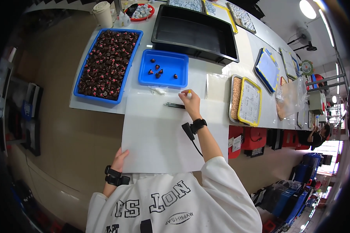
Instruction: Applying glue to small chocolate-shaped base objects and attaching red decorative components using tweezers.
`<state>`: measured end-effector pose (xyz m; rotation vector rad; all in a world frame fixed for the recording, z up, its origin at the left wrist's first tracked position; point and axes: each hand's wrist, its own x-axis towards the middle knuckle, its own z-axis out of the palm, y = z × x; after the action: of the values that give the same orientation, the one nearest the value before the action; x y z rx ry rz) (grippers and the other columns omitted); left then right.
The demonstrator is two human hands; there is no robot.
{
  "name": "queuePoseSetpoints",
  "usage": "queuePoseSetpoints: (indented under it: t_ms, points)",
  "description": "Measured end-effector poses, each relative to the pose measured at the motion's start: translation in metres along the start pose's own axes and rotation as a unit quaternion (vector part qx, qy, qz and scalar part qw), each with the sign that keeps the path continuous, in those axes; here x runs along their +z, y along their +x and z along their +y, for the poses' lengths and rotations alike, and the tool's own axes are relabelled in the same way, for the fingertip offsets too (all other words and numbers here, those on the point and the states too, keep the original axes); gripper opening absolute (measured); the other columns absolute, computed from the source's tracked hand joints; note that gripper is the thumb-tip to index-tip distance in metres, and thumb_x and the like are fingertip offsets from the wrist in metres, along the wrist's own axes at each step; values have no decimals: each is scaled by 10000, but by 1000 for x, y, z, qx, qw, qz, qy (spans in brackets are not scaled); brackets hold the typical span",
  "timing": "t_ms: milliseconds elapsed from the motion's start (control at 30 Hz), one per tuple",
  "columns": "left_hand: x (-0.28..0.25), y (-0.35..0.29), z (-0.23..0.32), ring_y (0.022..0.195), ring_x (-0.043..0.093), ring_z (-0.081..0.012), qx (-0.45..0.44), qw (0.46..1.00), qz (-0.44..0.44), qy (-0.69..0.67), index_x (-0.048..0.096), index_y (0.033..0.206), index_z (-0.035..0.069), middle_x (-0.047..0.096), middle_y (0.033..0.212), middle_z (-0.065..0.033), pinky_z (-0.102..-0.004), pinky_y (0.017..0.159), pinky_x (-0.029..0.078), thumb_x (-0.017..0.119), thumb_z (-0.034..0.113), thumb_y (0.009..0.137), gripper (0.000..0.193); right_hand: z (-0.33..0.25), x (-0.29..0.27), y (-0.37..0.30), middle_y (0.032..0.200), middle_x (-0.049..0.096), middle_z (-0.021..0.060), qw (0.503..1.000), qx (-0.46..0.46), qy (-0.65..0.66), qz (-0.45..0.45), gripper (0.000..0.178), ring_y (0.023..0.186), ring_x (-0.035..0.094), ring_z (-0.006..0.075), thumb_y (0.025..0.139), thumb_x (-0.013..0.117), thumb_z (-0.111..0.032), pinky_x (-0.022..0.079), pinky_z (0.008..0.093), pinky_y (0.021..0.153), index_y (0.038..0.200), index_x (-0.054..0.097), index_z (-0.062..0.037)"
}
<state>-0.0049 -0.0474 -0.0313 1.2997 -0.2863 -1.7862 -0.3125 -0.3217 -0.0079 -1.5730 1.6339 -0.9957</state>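
Taking the right hand (pixel 192 102) as the centre of the clock, a flat white panel (pixel 159 136) stretched bare from 6 to 8 o'clock, open room between the two hands, with its near edge close to the wearer's body. The left hand (pixel 118 160) was at 8 o'clock, its fingers at the panel's left edge; whether they gripped it I cannot tell. Beyond that edge, also around 8 o'clock, lay brown floor (pixel 77 132). The pale surface (pixel 140 95) carried containers close together on its far side. At 11 o'clock, a small blue tray (pixel 142 72) held about six dark pieces (pixel 157 67), scattered singly; at 10, a larger blue tray (pixel 137 50) was packed with dark pieces flecked with pink. A deep black tray (pixel 190 33) stood at 12, its visible floor bare. At 3 o'clock, a metal tray of tan grains (pixel 235 97) sat partly beneath a yellow-edged tray (pixel 251 101). A dark pen-like stick (pixel 174 105) lay just beside the right hand at 9, with a crumpled white tissue (pixel 158 90) near 10. The right hand's fingers were pinched narrowly around a small pale thing (pixel 189 94), whitish with a touch of yellow, above the panel's far end; its exact shape was too small to tell.
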Motion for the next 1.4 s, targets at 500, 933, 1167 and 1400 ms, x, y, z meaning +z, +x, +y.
queuePoseSetpoints:
  t_ms: [500, 933, 1167, 1400]
  points:
    - [-14, -1, 19, 1154, 508, -199, 20, 1000, 19, -6, 413, 1359, 34, 519, 1297, -83, -339, 981, 403, 502, 100, 923, 450, 106, -86, 57, 797, 658, 193, 978, 73, -94, 171, 201, 743, 628, 370, 779, 636, -176, 484, 406, 693, 897, 631, -13]
    - [14, 6, 9, 1188, 485, -196, 34, 999, 11, -3, 360, 1394, 24, 497, 1327, -93, -333, 999, 389, 491, 80, 923, 492, 88, -77, 72, 896, 650, 240, 954, 116, -262, 89, 265, 871, 620, 418, 739, 631, -180, 500, 460, 765, 942, 610, -11]
    - [21, 9, 7, 1142, 512, -183, 51, 998, 30, -8, 401, 1368, 33, 527, 1284, -78, -325, 972, 406, 489, 69, 914, 464, 82, -96, 79, 828, 640, 249, 964, 32, -236, 115, 255, 812, 621, 418, 717, 666, -174, 491, 458, 721, 888, 606, 5]
    - [20, 8, 8, 1170, 500, -191, 55, 998, 20, 5, 354, 1398, 35, 492, 1331, -81, -332, 985, 401, 465, 85, 925, 488, 20, -118, 30, 622, 584, 166, 981, -19, -110, 160, 175, 546, 549, 270, 745, 686, -152, 451, 377, 558, 799, 581, -23]
